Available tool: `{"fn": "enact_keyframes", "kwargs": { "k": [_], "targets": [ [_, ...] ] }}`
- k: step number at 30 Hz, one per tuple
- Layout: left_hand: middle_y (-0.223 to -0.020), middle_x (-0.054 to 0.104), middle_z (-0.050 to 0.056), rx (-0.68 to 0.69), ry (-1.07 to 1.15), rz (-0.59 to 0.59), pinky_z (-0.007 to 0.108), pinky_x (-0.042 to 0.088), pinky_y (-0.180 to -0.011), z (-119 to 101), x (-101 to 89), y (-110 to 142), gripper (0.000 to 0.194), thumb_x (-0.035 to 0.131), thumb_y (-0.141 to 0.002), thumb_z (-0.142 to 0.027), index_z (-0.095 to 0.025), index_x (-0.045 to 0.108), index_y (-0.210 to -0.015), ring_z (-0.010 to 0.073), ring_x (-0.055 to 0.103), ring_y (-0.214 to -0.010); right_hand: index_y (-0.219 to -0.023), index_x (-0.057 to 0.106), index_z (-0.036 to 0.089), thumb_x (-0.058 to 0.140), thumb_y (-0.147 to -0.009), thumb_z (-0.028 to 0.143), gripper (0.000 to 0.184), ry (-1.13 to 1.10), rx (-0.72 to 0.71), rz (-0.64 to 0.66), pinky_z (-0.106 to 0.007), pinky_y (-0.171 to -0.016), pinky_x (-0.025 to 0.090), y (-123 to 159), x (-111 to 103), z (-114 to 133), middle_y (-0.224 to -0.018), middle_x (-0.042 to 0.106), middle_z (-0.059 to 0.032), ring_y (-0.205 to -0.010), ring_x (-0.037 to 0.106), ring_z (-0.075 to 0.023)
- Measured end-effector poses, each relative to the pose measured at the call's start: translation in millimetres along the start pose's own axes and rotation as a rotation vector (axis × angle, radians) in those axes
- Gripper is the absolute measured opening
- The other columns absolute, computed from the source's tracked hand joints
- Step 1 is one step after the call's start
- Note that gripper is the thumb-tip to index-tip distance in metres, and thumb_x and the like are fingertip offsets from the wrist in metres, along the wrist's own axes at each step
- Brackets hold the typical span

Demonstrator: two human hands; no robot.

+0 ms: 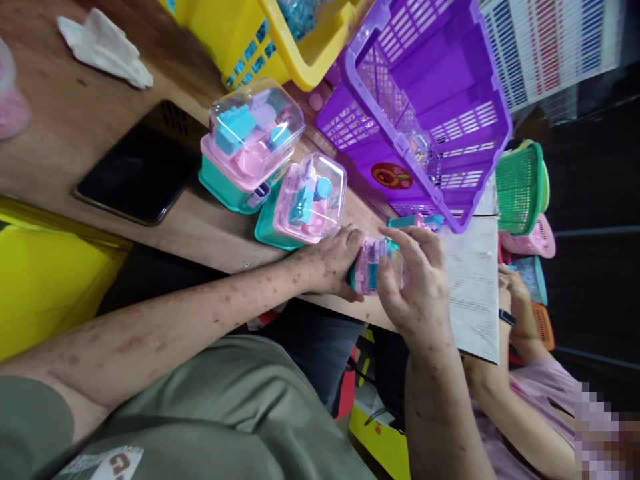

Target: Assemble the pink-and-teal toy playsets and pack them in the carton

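Note:
My left hand (330, 261) and my right hand (417, 283) are both closed around a small toy box (373, 265) with a clear pink lid and a teal base, held at the wooden table's (65, 127) near edge. Just beyond my left hand lies a second, similar toy box (307, 200), and a larger stacked one (253, 143) stands behind it. Loose teal and pink parts (415, 221) lie just past my right hand.
A purple basket (430, 100) and a yellow basket (280, 40) stand at the back. A black phone (143, 167) and a white cloth (103, 47) lie to the left. Another person's hands (515, 293) work beside green, pink and orange baskets (523, 187) at the right.

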State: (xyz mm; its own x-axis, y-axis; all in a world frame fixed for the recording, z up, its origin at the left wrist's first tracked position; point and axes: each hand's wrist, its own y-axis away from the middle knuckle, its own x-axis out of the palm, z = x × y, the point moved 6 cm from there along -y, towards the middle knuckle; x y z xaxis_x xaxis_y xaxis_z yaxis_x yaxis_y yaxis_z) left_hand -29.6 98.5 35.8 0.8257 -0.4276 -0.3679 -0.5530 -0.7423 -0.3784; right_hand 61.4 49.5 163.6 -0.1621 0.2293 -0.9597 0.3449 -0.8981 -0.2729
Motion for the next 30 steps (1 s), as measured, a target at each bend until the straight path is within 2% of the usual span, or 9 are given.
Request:
{"fn": "enact_keyframes", "kwargs": {
  "k": [4, 10, 15, 20, 30],
  "targets": [
    [-0.149, 0.063, 0.024, 0.042, 0.005, 0.003, 0.062, 0.053, -0.122, -3.1, -0.5, 1.0, 0.101, 0.108, -0.066, -0.037, -0.011, 0.050, -0.145, 0.0457, 0.062, -0.145, -0.151, 0.068, 0.026, 0.064, -0.106, 0.027, 0.045, 0.041, -0.029, -0.001, -0.066, -0.120, 0.053, 2.9, 1.2, 8.0, -0.144, 0.062, -0.0169, -0.138, 0.063, -0.0385],
    [-0.148, 0.063, 0.026, 0.040, -0.038, 0.018, 0.062, 0.053, -0.122, -3.3, 2.6, 2.1, 0.101, 0.108, -0.067, -0.040, -0.008, 0.050, -0.143, 0.0461, 0.062, -0.145, -0.147, 0.072, 0.027, 0.063, -0.107, 0.025, 0.041, 0.081, -0.069, 0.019, -0.061, -0.116, 0.057, -1.1, 1.8, 11.1, -0.139, 0.068, -0.0144, -0.131, 0.068, -0.0358],
    [-0.142, 0.065, 0.022, 0.056, -0.019, 0.004, 0.057, 0.058, -0.114, -3.6, 2.1, 2.0, 0.096, 0.108, -0.067, -0.039, -0.011, 0.051, -0.139, 0.0432, 0.067, -0.136, -0.145, 0.075, 0.026, 0.063, -0.107, 0.026, 0.040, 0.056, -0.018, -0.007, -0.061, -0.113, 0.058, 2.1, 2.0, 8.3, -0.137, 0.068, -0.0142, -0.128, 0.069, -0.0355],
    [-0.144, 0.063, 0.023, 0.052, -0.013, 0.011, 0.056, 0.056, -0.117, -4.5, 1.7, 2.0, 0.102, 0.111, -0.065, -0.038, -0.009, 0.050, -0.141, 0.0424, 0.066, -0.138, -0.147, 0.075, 0.027, 0.063, -0.109, 0.027, 0.040, 0.078, 0.053, -0.113, -0.060, -0.113, 0.058, 11.6, -2.7, 7.5, -0.138, 0.067, -0.0145, -0.128, 0.069, -0.0348],
    [-0.146, 0.064, 0.022, 0.031, 0.022, 0.023, 0.056, 0.056, -0.117, -5.0, 0.2, 3.0, 0.097, 0.108, -0.066, -0.032, -0.012, 0.050, -0.142, 0.0421, 0.066, -0.139, -0.141, 0.078, 0.020, 0.062, -0.108, 0.031, 0.038, 0.081, 0.074, -0.010, -0.062, -0.109, 0.059, 1.0, -0.8, 7.4, -0.134, 0.069, -0.0177, -0.123, 0.070, -0.0369]
  ]
}}
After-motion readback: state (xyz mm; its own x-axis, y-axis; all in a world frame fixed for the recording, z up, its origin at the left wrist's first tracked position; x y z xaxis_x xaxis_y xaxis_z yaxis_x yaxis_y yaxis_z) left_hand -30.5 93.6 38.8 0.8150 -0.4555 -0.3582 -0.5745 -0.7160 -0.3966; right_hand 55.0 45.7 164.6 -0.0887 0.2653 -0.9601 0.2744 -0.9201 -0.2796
